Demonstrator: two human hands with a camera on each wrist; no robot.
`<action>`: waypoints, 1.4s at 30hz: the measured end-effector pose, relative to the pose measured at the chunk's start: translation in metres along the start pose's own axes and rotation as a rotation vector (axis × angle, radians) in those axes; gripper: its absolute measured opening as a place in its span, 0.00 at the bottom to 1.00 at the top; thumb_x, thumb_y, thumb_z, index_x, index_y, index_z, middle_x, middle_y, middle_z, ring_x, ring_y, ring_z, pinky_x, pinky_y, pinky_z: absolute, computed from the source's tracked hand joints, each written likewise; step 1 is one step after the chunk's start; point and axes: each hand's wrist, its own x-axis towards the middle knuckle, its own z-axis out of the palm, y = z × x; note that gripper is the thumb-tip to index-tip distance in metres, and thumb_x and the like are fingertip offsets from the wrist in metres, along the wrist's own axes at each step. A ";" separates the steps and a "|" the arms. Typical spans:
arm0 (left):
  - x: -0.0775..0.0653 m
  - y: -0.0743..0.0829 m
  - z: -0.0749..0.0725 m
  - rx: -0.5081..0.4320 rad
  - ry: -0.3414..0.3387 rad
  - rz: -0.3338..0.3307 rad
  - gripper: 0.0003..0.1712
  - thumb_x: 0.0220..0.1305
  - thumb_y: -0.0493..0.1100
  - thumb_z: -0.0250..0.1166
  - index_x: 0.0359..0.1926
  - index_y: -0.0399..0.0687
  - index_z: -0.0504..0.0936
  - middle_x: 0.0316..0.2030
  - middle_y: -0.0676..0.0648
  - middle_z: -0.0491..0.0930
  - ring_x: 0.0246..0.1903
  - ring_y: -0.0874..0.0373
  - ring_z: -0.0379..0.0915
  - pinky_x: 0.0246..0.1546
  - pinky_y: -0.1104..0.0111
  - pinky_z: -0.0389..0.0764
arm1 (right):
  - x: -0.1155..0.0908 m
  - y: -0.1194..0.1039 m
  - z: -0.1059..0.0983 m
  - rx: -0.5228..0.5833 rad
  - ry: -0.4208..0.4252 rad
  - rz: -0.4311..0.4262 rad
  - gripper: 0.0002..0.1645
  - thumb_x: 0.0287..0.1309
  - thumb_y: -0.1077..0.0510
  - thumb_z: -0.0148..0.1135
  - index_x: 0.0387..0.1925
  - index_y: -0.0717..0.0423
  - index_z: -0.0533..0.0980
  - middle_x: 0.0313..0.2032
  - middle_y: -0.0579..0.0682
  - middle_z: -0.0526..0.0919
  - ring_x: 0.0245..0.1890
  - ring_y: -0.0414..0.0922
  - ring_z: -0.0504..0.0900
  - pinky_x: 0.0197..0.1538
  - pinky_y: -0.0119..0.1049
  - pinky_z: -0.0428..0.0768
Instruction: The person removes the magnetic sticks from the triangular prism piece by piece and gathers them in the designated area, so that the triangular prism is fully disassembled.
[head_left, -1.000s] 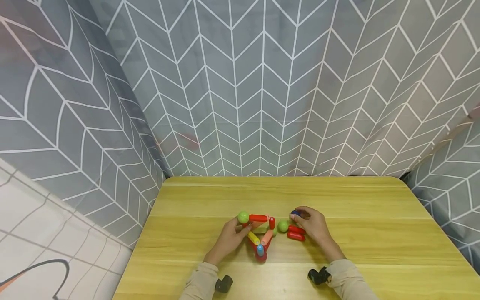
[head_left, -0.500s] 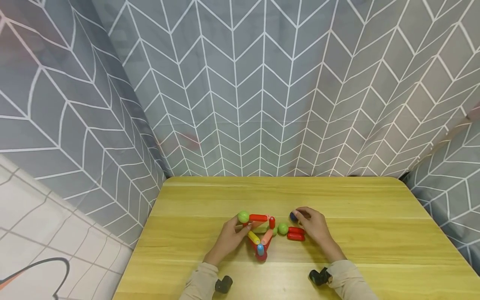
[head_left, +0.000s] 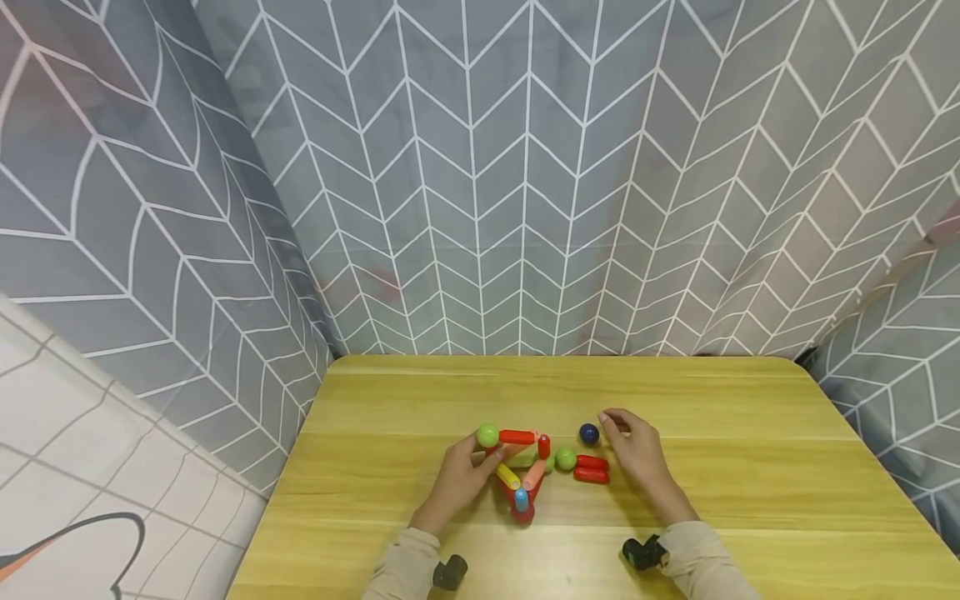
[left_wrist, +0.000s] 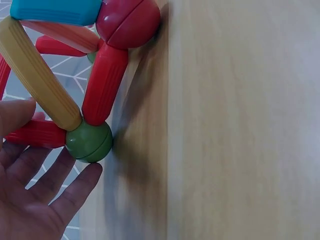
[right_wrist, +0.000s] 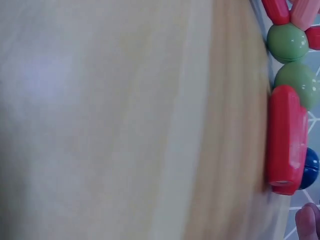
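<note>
My left hand (head_left: 459, 479) grips a frame built of magnetic rods and balls, its thumb and fingers around a red rod (left_wrist: 40, 134) at the frame's left side. A yellow rod (left_wrist: 42, 75), a green ball (left_wrist: 90, 141), a dark red ball (left_wrist: 131, 22) and a blue rod (head_left: 521, 499) belong to this frame. My right hand (head_left: 636, 446) holds nothing, fingers loosely bent, just right of a loose dark blue ball (head_left: 588, 433). Two red rods (head_left: 592, 475) lie side by side left of that hand, near a green ball (head_left: 566, 458) beside the frame.
Everything stands on a yellow wood-grain table (head_left: 720, 467). Behind it hangs a grey curtain (head_left: 525, 208) with white zigzag lines. A black wrist camera (head_left: 450, 572) sits by the left sleeve, and another camera (head_left: 642, 552) by the right.
My right hand has let go of the blue ball and drawn back to the right. The ball now lies alone on the table. The left hand keeps its place on the frame.
</note>
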 end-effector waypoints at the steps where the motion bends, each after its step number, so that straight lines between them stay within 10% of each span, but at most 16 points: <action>1: 0.000 0.000 0.000 0.006 0.002 0.002 0.12 0.71 0.43 0.63 0.52 0.45 0.82 0.52 0.42 0.85 0.55 0.42 0.82 0.54 0.54 0.86 | 0.000 -0.001 0.000 0.003 0.010 -0.004 0.20 0.72 0.51 0.57 0.52 0.62 0.81 0.47 0.61 0.87 0.49 0.54 0.85 0.52 0.46 0.85; 11: 0.001 0.001 0.000 0.022 0.001 0.008 0.11 0.72 0.44 0.62 0.50 0.45 0.82 0.50 0.43 0.86 0.54 0.44 0.82 0.54 0.53 0.85 | -0.005 -0.051 -0.003 0.043 0.026 -0.077 0.16 0.69 0.55 0.62 0.50 0.63 0.82 0.48 0.60 0.85 0.50 0.55 0.84 0.52 0.49 0.86; 24: 0.001 0.005 -0.004 0.000 0.032 0.033 0.13 0.69 0.39 0.65 0.52 0.45 0.79 0.50 0.43 0.85 0.54 0.43 0.82 0.52 0.55 0.86 | -0.027 -0.121 0.023 0.064 -0.178 -0.389 0.17 0.54 0.58 0.75 0.46 0.57 0.83 0.45 0.51 0.87 0.43 0.48 0.86 0.46 0.40 0.88; 42: -0.001 0.002 -0.001 0.016 0.059 0.062 0.12 0.70 0.40 0.64 0.52 0.45 0.79 0.52 0.42 0.85 0.52 0.43 0.83 0.49 0.58 0.88 | -0.031 -0.125 0.059 -0.011 -0.216 -0.428 0.14 0.52 0.60 0.76 0.42 0.57 0.85 0.41 0.52 0.89 0.43 0.48 0.87 0.47 0.40 0.87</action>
